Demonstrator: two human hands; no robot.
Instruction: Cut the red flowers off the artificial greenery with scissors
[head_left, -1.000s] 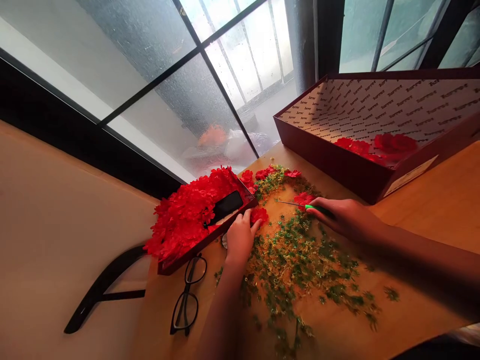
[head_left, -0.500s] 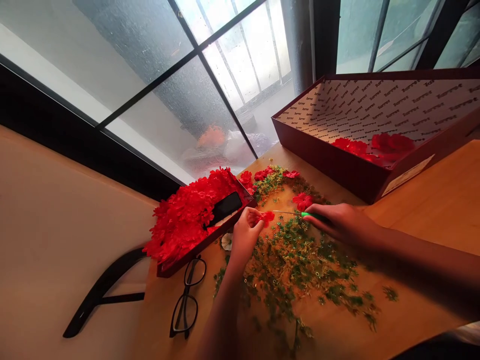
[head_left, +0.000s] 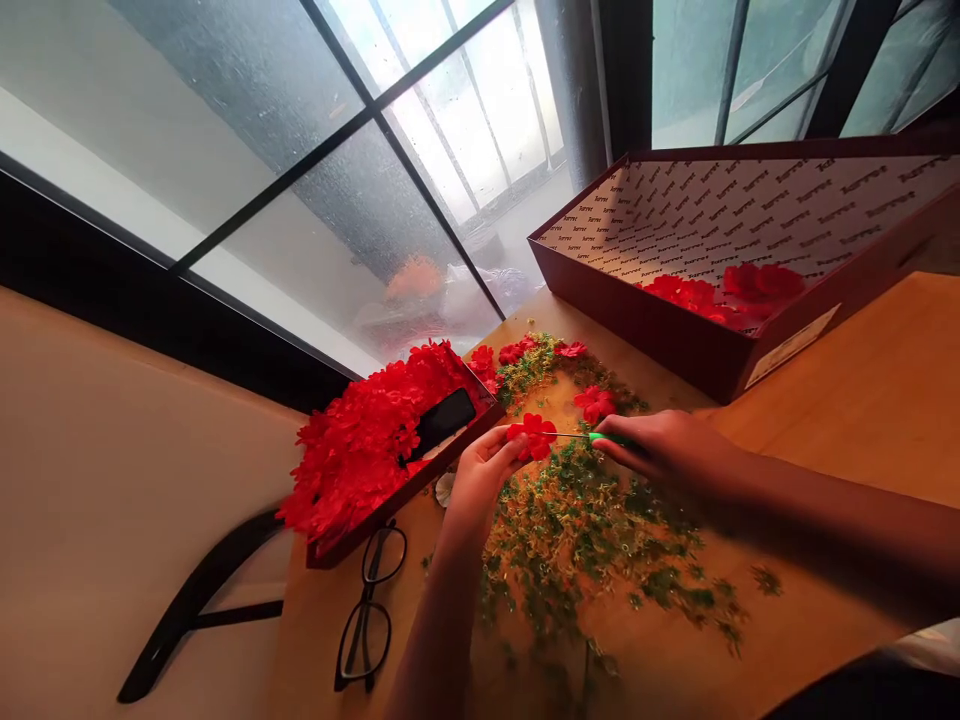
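My left hand point(head_left: 484, 465) pinches a red artificial flower point(head_left: 534, 437), its petals spread toward the right. In my right hand point(head_left: 660, 447) is a thin metal-shafted tool with a green handle point(head_left: 598, 437), like an awl or small screwdriver. Its shaft points left and its tip reaches the flower's middle; whether it goes through I cannot tell. Below both hands spreads a pile of small green and yellowish plastic flower parts point(head_left: 592, 540). Another red flower point(head_left: 595, 403) lies just beyond the tool.
Left, a dark red box point(head_left: 405, 510) is heaped with red petals point(head_left: 352, 450), a black phone point(head_left: 444, 420) on top. Eyeglasses point(head_left: 365, 620) lie in front. A larger open box point(head_left: 645, 320) at back right holds a few red flowers point(head_left: 761, 290). A window stands behind.
My left hand has turned the flower so that its petals now face more into view. The tool's tip has come up to the flower's middle. The whole view has shifted slightly.
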